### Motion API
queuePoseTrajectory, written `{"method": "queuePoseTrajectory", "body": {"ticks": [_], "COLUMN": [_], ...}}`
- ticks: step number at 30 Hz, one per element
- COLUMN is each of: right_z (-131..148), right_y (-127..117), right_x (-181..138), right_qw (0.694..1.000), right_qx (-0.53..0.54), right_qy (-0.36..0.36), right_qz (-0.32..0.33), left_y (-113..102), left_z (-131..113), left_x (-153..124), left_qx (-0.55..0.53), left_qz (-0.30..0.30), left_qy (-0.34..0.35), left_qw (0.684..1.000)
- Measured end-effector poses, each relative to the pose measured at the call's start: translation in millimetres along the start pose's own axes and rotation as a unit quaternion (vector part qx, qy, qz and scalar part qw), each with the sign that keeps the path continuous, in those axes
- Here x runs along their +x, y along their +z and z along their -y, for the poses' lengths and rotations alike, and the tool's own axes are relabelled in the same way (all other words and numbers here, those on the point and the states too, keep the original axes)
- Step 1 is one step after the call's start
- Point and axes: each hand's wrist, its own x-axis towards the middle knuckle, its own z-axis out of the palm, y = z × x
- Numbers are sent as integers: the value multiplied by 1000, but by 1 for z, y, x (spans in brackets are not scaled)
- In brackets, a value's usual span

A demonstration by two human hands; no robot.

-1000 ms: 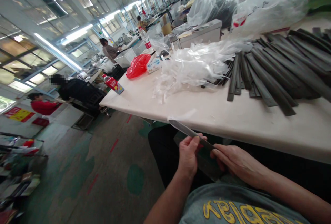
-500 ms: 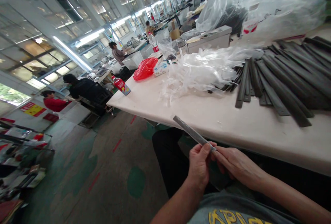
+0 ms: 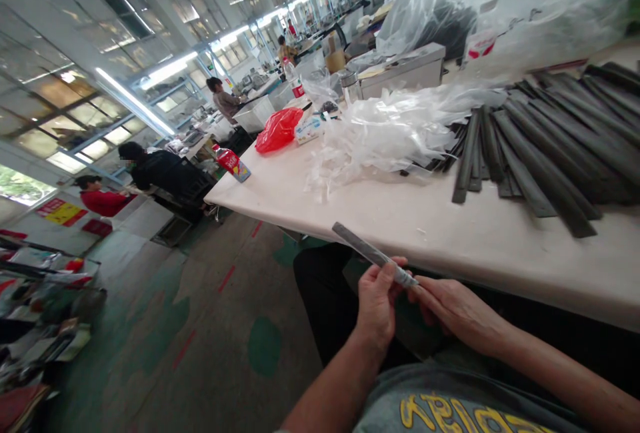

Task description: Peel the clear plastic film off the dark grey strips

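My left hand [image 3: 376, 301] is closed round a narrow dark strip [image 3: 356, 242], its thumb on top. The strip's far end sticks out up and to the left, just off the table's front edge. Crinkled clear plastic film [image 3: 406, 278] covers the strip between my two hands. My right hand [image 3: 457, 313] pinches the film at the near end; whether the strip itself reaches into those fingers is hidden. On the table, a heap of similar dark strips [image 3: 560, 153] lies to the right, beside a pile of loose clear film [image 3: 380, 130].
The pale table [image 3: 280, 186] slants across in front of me. Toward its left end are a red drink carton [image 3: 231, 163], a red plastic bag [image 3: 277, 130] and a bottle [image 3: 291, 76]. Large clear bags [image 3: 560, 6] stand at the back right. Several people sit at far workstations.
My left hand has shifted a little up and left along the strip, away from my right hand. More crinkled film now shows between them. The view has tilted slightly.
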Motion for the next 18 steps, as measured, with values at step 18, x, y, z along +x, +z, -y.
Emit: {"method": "queuePoseTrajectory", "body": {"ticks": [18], "right_z": [-9], "right_y": [-7], "right_x": [-20], "right_qw": [1000], "right_qx": [-3], "right_qy": [-22], "right_qz": [-14], "left_y": [11], "left_z": [-12], "left_x": [13], "left_qx": [-37], "left_qz": [-77], "left_qy": [50], "left_qw": [995]}}
